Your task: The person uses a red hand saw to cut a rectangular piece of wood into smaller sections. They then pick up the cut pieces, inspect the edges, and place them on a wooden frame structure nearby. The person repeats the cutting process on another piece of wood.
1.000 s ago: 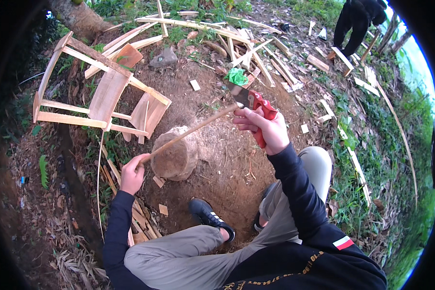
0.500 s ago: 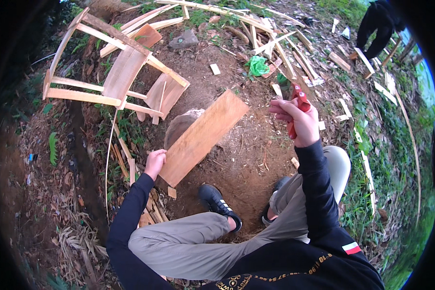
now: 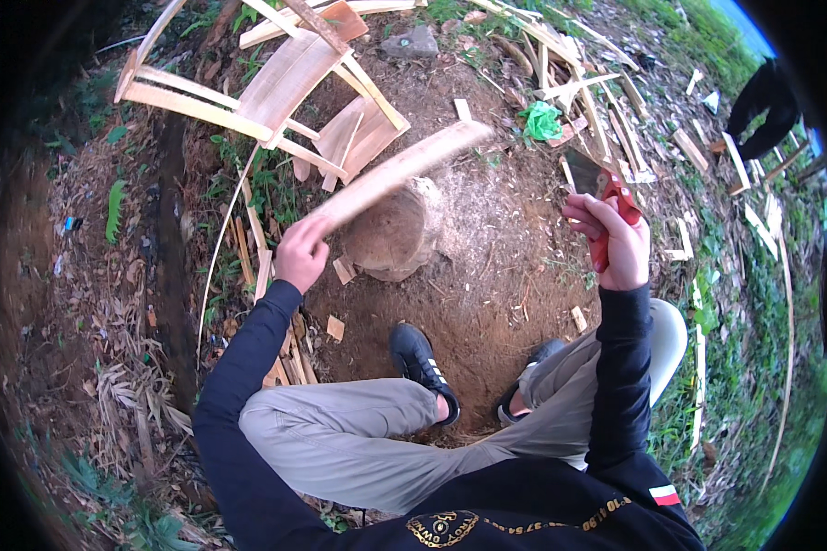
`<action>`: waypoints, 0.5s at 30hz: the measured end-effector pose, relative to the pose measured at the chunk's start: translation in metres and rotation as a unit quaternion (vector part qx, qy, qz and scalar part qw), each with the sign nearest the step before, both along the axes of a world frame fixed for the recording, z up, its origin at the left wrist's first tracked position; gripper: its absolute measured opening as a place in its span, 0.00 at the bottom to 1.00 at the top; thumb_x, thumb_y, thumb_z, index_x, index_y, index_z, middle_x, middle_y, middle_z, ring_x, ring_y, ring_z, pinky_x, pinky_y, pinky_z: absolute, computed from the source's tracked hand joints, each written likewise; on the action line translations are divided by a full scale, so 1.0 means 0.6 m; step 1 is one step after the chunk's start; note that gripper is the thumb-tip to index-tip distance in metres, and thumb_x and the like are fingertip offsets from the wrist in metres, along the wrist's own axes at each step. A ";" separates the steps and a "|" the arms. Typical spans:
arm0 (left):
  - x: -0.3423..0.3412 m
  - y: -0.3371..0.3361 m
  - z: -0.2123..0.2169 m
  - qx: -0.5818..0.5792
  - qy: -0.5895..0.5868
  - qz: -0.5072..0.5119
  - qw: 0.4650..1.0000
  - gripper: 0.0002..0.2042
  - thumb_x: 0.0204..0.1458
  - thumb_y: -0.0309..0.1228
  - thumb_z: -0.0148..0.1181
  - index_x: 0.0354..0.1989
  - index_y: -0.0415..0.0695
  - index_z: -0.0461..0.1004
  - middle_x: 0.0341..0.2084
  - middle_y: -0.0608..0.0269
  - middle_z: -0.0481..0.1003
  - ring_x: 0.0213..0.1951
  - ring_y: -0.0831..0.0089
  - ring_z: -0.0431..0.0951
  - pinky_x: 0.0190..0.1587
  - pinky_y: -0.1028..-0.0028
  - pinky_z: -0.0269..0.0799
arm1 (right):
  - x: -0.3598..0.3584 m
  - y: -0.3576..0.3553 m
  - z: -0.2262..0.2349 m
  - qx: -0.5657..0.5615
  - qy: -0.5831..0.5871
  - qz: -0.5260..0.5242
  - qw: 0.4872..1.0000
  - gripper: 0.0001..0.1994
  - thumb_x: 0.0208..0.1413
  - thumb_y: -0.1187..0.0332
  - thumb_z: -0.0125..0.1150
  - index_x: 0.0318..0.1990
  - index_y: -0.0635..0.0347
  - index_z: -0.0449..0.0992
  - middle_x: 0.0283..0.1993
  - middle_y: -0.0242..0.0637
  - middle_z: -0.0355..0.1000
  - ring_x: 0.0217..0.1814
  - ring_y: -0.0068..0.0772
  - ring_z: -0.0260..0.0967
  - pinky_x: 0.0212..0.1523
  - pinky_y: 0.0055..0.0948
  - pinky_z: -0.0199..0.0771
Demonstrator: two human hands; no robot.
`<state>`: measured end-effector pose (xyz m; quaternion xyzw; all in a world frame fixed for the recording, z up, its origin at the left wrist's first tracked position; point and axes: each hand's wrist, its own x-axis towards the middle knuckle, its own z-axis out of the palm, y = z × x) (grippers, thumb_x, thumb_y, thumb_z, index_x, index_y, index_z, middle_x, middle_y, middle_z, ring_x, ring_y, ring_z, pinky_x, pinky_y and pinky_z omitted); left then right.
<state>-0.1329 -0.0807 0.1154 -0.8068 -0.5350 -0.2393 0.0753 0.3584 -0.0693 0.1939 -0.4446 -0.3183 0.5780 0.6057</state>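
Observation:
My left hand (image 3: 303, 254) grips the near end of a wooden board (image 3: 404, 172), which is turned so that mostly a narrow side shows. The board is smeared by motion and slants up to the right above a tree stump (image 3: 390, 230); whether it touches the stump I cannot tell. On the right, my right hand (image 3: 616, 241) is closed round the red handle of a handsaw (image 3: 624, 197). The saw's grey blade points away from me and is only partly seen. Saw and board are apart.
An unfinished wooden chair (image 3: 276, 87) lies tipped at the upper left. Wood strips (image 3: 579, 92) are piled at the far right, beside a green plastic bag (image 3: 542, 121). A grey stone (image 3: 412, 42) sits far back. Another person's dark-clothed legs (image 3: 767, 106) show at the upper right.
My left hand has raised the board and rolled it from its broad face toward its edge, uncovering more of the stump. The view has shifted; my right hand still holds the saw.

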 end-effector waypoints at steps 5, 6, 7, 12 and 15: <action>-0.004 -0.059 -0.042 -0.202 0.091 -0.084 0.971 0.34 0.43 0.19 0.57 0.65 0.47 0.66 0.60 0.47 0.70 0.62 0.50 0.71 0.66 0.55 0.65 | 0.005 0.004 -0.003 -0.013 -0.020 0.009 1.000 0.01 0.63 0.77 0.57 0.39 0.63 0.71 0.46 0.53 0.79 0.44 0.41 0.82 0.40 0.26 0.82; -0.009 -0.055 -0.044 -0.207 0.071 -0.068 0.973 0.33 0.44 0.19 0.57 0.64 0.47 0.66 0.60 0.47 0.70 0.61 0.49 0.71 0.65 0.55 0.66 | 0.010 0.004 -0.006 -0.011 -0.019 0.009 1.000 0.03 0.63 0.77 0.57 0.43 0.64 0.71 0.46 0.53 0.79 0.44 0.41 0.82 0.39 0.26 0.81; -0.020 -0.050 -0.044 -0.215 0.051 -0.049 0.974 0.32 0.44 0.20 0.57 0.64 0.46 0.67 0.59 0.47 0.70 0.60 0.49 0.72 0.65 0.56 0.66 | 0.007 0.002 -0.004 -0.011 -0.016 0.011 1.000 0.06 0.63 0.77 0.57 0.46 0.65 0.72 0.46 0.52 0.79 0.44 0.41 0.82 0.39 0.26 0.81; -0.161 -0.011 -0.113 -0.264 -0.205 0.320 0.887 0.16 0.59 0.35 0.59 0.52 0.41 0.71 0.48 0.54 0.77 0.45 0.58 0.81 0.50 0.59 0.75 | 0.002 0.001 -0.008 -0.031 0.000 0.029 0.999 0.12 0.64 0.77 0.57 0.53 0.67 0.71 0.47 0.50 0.80 0.43 0.38 0.82 0.37 0.24 0.80; -0.131 0.004 -0.115 -0.417 -0.458 0.329 0.713 0.22 0.64 0.49 0.56 0.56 0.45 0.69 0.45 0.62 0.79 0.44 0.71 0.82 0.45 0.60 0.76 | 0.002 0.002 0.001 -0.023 0.003 0.014 1.000 0.05 0.62 0.78 0.58 0.33 0.60 0.70 0.44 0.52 0.80 0.40 0.41 0.83 0.37 0.28 0.83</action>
